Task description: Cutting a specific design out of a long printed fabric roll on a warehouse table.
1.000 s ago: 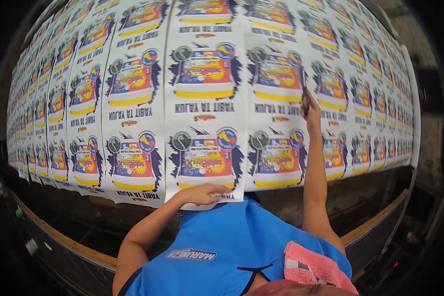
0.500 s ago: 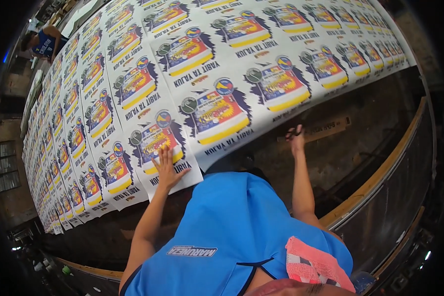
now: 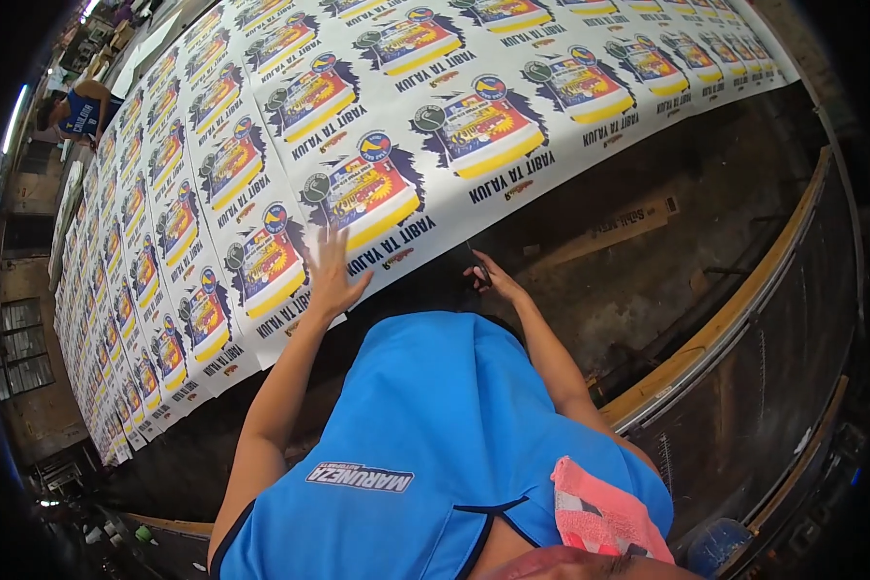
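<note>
A wide white printed sheet [image 3: 512, 198], cloth-like, carries rows of the same colourful yellow, red and blue design. It is spread over a long table, with several overlapping strips on its left part. My left hand [image 3: 333, 275] lies open on the near edge, fingers spread over one print. To its right, just off the sheet's near edge, my right hand [image 3: 493, 277] is closed around a small dark tool that looks like scissors [image 3: 481, 270]. The tip points toward the sheet's edge, and the fingers partly hide the tool.
A wooden-edged dark table [image 3: 735, 309] curves along the right side. On the dark floor in the gap lies a flat brown cardboard piece [image 3: 604, 237]. Another person [image 3: 82, 111] in a dark blue top stands at the far left beside the sheet.
My right hand has moved left and closer to the sheet's edge with the scissors. The near right part of the sheet now lies flatter and straighter. My left hand stays open on the sheet.
</note>
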